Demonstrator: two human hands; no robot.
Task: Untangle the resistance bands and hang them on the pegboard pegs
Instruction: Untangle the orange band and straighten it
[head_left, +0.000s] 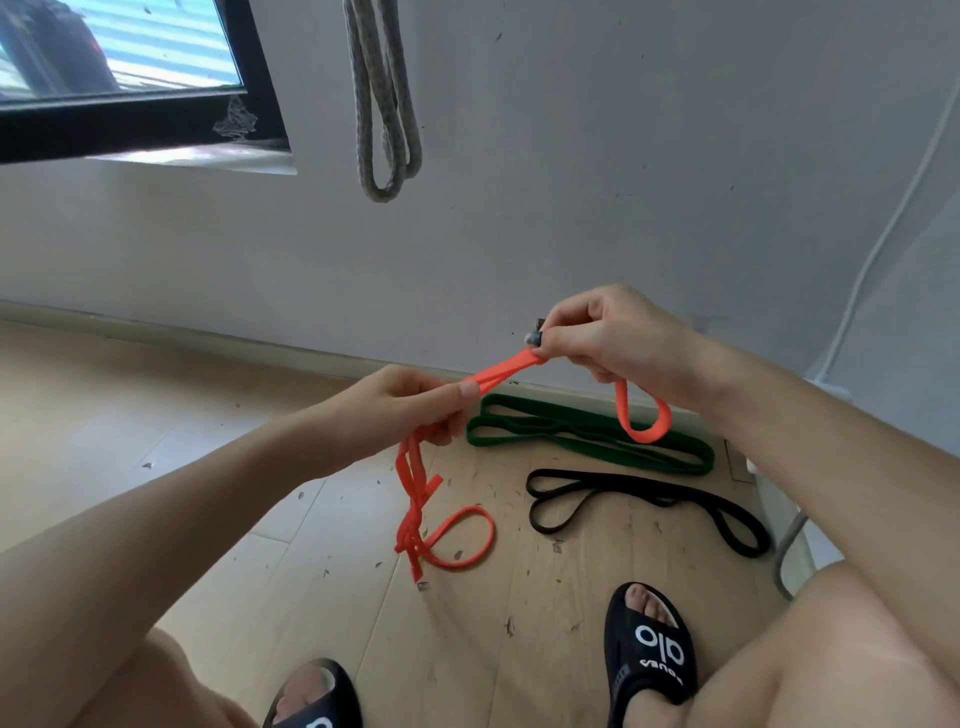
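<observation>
An orange resistance band (501, 371) stretches between both hands above the wooden floor. My left hand (410, 408) pinches it at its lower part, and tangled orange strands hang from there down to a loop lying on the floor. My right hand (602, 332) grips the band's upper end, and a short orange loop dangles beneath it. A green band (587, 434) lies folded on the floor by the wall. In front of that one lies a black band (644, 506). A grey band (384, 104) hangs on the white wall above; its peg is out of frame.
A dark-framed window (135, 119) is at the upper left. A white cable (883, 244) runs down the wall at the right. My feet in black slippers (649, 649) stand on the scuffed wooden floor (156, 415), near the bands.
</observation>
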